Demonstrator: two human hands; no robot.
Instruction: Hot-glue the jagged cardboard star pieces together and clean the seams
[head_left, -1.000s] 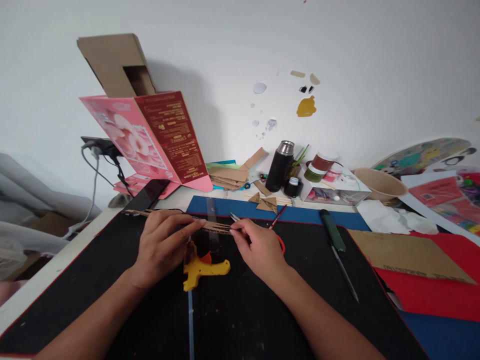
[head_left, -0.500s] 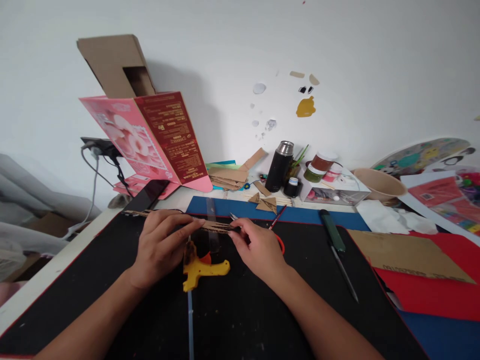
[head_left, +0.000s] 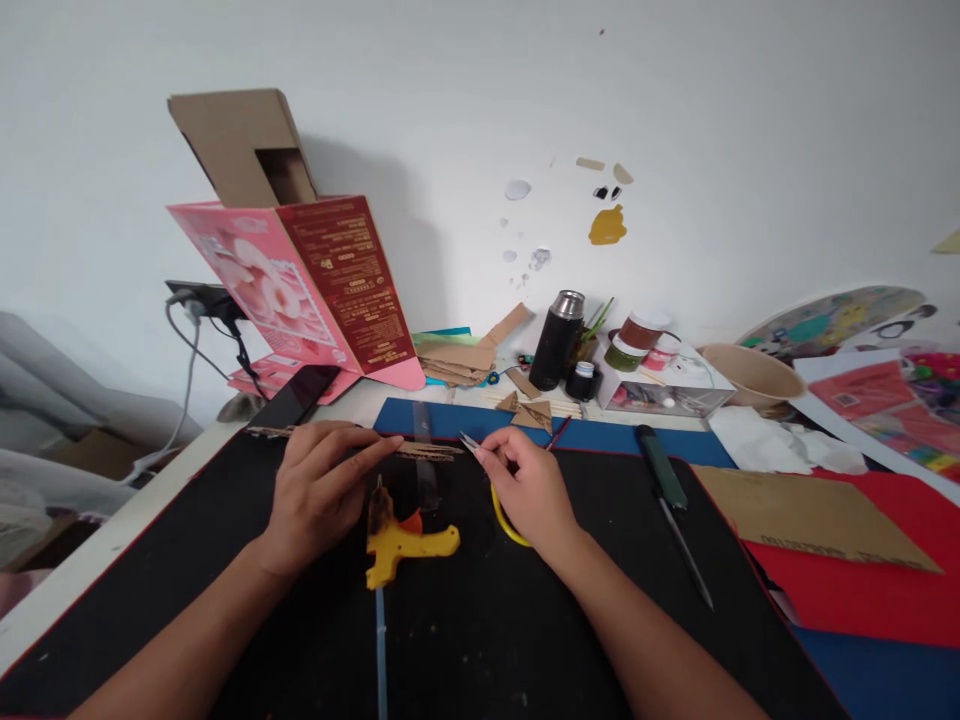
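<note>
Near the middle of the frame, our left hand (head_left: 319,495) grips a thin cardboard strip (head_left: 427,452) between thumb and fingers; its corrugated, split-looking end sticks out to the right, while more cardboard shows on the hand's left side. Our right hand (head_left: 529,495) is just right of that end and apart from it, with the fingers curled over the scissors (head_left: 508,522). We see a blade tip by its thumb and a yellow handle loop below the palm, but we cannot tell whether the fingers are closed on them.

Just below the strip, a yellow glue gun (head_left: 412,545) lies on the black mat (head_left: 465,640), nozzle toward the top of the frame, a pale glue stick (head_left: 381,640) running from it to the bottom edge. A clear ruler-like piece (head_left: 426,490) lies behind the strip. Right of centre we have a green-handled knife (head_left: 660,468), its blade slanting to the lower right. At the right edge, a cardboard sheet (head_left: 817,515) overlaps a red sheet (head_left: 862,595). A pink box (head_left: 277,290) stands at upper left; a black flask (head_left: 556,345) stands upright behind the blue mat (head_left: 480,425).
</note>
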